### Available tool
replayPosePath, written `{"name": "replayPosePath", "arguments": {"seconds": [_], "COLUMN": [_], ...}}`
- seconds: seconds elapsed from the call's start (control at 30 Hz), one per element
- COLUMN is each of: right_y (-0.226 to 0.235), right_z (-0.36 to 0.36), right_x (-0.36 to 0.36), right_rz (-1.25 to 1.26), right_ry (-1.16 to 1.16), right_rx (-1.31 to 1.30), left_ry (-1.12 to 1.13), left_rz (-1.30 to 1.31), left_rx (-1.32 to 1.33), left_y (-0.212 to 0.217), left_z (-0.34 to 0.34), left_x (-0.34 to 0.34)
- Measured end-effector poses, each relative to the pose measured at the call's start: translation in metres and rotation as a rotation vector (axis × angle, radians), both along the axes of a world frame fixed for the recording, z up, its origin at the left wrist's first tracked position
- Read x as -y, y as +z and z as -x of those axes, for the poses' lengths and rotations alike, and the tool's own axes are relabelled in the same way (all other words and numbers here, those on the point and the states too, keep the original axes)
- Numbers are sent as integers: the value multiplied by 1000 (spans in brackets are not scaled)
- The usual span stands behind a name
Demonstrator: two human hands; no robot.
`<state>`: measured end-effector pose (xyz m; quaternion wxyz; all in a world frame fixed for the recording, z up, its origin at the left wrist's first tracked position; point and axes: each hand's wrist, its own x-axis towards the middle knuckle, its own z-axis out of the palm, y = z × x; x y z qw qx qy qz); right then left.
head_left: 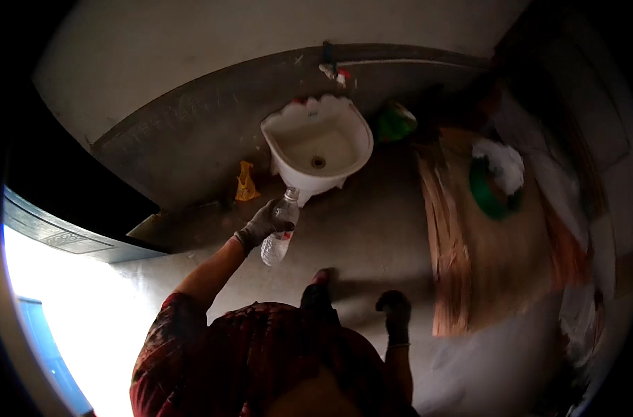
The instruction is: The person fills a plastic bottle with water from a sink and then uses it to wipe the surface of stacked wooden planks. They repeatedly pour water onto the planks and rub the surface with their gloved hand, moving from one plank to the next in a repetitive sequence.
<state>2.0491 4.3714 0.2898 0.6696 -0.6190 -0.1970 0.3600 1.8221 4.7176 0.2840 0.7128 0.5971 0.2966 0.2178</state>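
Observation:
My left hand, in a greyish work glove, is wrapped round a clear plastic bottle with a red patch on its side. The bottle leans slightly, neck up, just in front of a white wall sink. No cap shows on its neck. Over the floor at my right side hangs my right hand, in a dark glove. Its fingers look curled in, and nothing shows in them, though shadow dims the details.
A yellow plastic bag lies left of the sink; a green bag sits right of it. Flattened cardboard fills the right side, with a green ring-shaped roll and white crumpled plastic on top. Bright light enters at lower left.

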Motion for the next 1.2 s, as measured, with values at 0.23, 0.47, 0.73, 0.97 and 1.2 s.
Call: {"name": "replayPosePath", "arguments": {"seconds": [0.23,0.47,0.73,0.97,1.2], "right_y": [53,84,142,121,68], "right_z": [-120,-198,-239,-273,-283], "right_x": [-239,-452,-644,-695,-724], "right_rz": [145,249,295,259,-92], "right_ry": [334,457,733,1056,1233], "right_rx": [-8,652,1396,1490,1513], "left_ry": [207,205,268,422,596], "left_rz": [-246,-127,-211,-171,-199], "left_rx": [-355,-364,-321,-285,-303], "left_y": [-17,-11,-9,-14,-74], "left_z": [-85,-171,-268,-323,-347], "left_x": [-94,-201,-278,-298,-293]}}
